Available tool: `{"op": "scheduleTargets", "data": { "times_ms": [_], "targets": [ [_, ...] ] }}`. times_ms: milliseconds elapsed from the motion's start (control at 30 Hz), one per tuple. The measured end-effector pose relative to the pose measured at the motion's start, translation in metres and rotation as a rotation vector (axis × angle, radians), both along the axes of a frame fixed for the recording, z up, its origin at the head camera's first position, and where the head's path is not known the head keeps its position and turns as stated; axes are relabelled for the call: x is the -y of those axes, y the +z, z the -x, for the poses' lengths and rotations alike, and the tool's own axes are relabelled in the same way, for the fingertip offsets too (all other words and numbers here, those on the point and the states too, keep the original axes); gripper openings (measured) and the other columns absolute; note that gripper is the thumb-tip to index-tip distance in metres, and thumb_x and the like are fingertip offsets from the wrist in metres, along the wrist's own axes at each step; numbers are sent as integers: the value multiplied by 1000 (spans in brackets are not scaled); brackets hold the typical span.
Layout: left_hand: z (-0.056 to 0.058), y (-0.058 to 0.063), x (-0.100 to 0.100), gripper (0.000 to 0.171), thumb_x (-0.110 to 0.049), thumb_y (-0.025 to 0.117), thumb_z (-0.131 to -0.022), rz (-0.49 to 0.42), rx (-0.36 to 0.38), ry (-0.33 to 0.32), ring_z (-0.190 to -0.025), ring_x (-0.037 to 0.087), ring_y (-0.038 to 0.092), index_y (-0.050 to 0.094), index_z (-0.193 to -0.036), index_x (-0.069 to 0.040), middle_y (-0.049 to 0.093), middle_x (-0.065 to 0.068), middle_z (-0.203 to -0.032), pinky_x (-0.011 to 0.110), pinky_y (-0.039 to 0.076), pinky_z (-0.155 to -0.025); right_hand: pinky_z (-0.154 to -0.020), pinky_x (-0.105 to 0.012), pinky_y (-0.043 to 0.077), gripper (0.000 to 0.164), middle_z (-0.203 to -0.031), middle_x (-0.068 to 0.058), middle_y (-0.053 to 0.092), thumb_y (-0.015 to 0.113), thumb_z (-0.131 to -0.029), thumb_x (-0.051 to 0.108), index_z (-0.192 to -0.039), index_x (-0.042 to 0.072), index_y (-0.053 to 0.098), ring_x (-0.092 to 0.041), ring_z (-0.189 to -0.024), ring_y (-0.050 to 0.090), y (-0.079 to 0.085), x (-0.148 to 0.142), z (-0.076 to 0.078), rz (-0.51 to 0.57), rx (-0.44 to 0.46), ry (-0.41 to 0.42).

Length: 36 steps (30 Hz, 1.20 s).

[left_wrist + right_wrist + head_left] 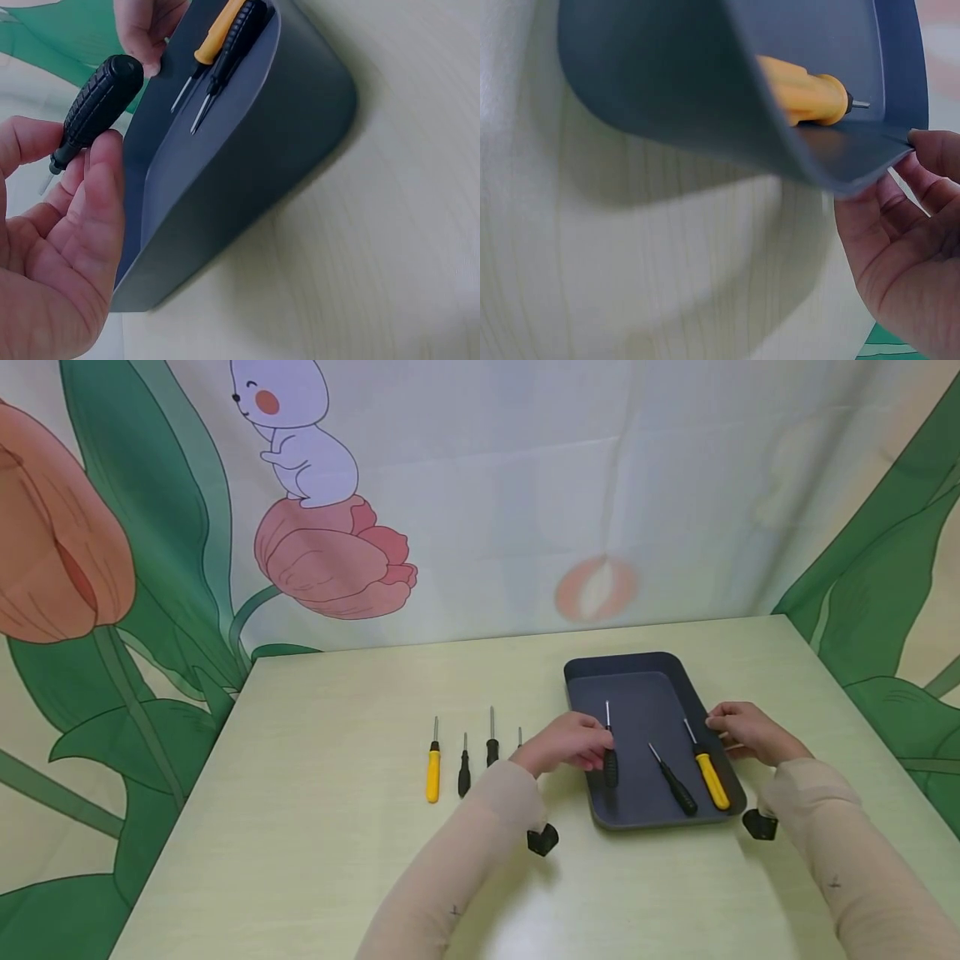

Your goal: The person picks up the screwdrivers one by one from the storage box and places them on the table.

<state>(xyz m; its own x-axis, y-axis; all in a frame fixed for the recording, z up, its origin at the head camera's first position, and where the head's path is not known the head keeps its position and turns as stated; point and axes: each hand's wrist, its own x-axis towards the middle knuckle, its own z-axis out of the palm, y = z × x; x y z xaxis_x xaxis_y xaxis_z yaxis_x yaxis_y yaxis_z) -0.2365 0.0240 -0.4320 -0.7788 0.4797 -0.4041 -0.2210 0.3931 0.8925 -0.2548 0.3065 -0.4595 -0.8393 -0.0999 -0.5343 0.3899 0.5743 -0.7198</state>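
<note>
My left hand (570, 742) pinches a black-handled screwdriver (611, 768) by thumb and fingers over the left side of a dark grey tray (633, 693). In the left wrist view, the fingers grip the black screwdriver (103, 105) low on its handle, with the shaft pointing away. Inside the tray lie a second black screwdriver (678, 787) and a yellow-handled screwdriver (711, 779), side by side. On the tray's right rim, my right hand (757, 733) holds the wall between thumb and fingers, as the right wrist view shows too.
Left of the tray, several screwdrivers stand in a row on the pale table (315, 827): a yellow one (432, 774), a small black one (464, 774), a longer black one (492, 747) and another mostly behind my left arm. A printed curtain (480, 527) hangs behind the table.
</note>
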Motion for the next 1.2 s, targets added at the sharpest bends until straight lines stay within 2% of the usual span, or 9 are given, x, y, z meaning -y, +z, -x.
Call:
{"op": "scheduleTargets", "data": {
  "times_ms": [167,333,767,800,967,1033,1200],
  "targets": [
    [3,0,8,11,-16,56,-80,7,-5,4,-59,12,56,58,-81,-5,57,3,-70,35,53,-71,-67,-28,48,27,-95,-9,48,34,-93,18,-109,-3,41,-17,-78,52,-2,-1,0,1,-4,3],
    [5,1,17,12,-17,56,-80,13,-3,10,-61,12,57,59,-83,-5,58,3,-70,40,50,-78,-67,-28,48,26,-95,-9,49,35,-93,18,-109,-3,40,-16,-78,53,-2,-1,0,4,-5,2],
    [10,1,33,12,-18,52,-84,35,18,20,-64,15,55,57,-82,-7,55,2,-71,37,51,-76,-67,-29,48,27,-93,-8,50,35,-94,18,-109,-4,41,-15,-77,53,-2,-1,-1,7,-12,-3],
    [9,4,34,12,-17,52,-84,35,24,24,-64,15,54,57,-83,-7,55,2,-71,38,50,-77,-67,-29,48,27,-93,-8,50,35,-94,18,-109,-4,41,-15,-77,53,-2,-1,-1,8,-12,-3],
    [11,0,38,12,-18,54,-82,49,26,60,-61,12,55,59,-85,-7,56,1,-71,31,52,-69,-67,-29,48,27,-91,-7,50,36,-94,18,-108,-4,41,-14,-76,54,-2,-1,-1,18,-15,1],
    [12,-4,39,13,-18,54,-81,53,24,79,-59,11,54,59,-85,-7,56,1,-70,31,52,-69,-67,-29,49,26,-91,-6,50,36,-94,18,-109,-4,41,-14,-75,54,-2,0,-1,19,-15,0],
    [10,-7,46,14,-18,52,-81,61,16,104,-59,11,54,59,-85,-7,56,1,-68,35,51,-75,-67,-29,49,26,-90,-6,51,36,-93,17,-108,-4,41,-14,-75,54,-1,0,-1,21,-14,0]
  ]
}}
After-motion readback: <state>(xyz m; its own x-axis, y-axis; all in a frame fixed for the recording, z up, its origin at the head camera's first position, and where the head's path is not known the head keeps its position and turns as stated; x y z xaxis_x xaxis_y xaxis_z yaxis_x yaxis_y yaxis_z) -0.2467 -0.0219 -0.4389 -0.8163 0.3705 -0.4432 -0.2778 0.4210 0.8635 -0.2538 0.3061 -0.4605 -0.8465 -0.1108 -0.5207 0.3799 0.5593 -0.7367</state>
